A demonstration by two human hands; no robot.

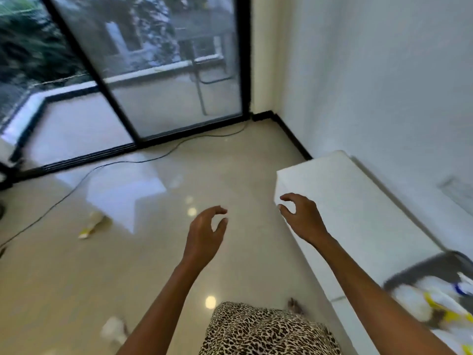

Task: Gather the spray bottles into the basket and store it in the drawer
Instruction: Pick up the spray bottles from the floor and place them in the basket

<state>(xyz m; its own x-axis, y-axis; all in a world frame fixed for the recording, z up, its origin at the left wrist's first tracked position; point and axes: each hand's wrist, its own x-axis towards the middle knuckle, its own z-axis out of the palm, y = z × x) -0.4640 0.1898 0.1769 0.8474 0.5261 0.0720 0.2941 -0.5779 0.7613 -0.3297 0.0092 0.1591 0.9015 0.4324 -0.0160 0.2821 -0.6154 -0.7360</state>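
Note:
A dark grey basket (pixel 425 270) sits on the white cabinet top at the right edge, holding several white spray bottles (pixel 440 301) with yellow and blue parts. On the floor to the left lies a spray bottle with a yellow trigger (pixel 92 224). Another white bottle (pixel 114 329) lies blurred on the floor near the bottom left. My left hand (pixel 204 237) hovers above the floor, fingers curled apart, holding nothing. My right hand (pixel 302 216) is raised beside the cabinet's near corner, also empty with fingers apart.
A long white cabinet (pixel 353 201) runs along the right wall. A black cable (pixel 128 162) trails across the glossy tile floor toward black-framed glass sliding doors (pixel 163 73) at the back. My leopard-print clothing (pixel 263 331) and a bare foot (pixel 295 304) show at the bottom.

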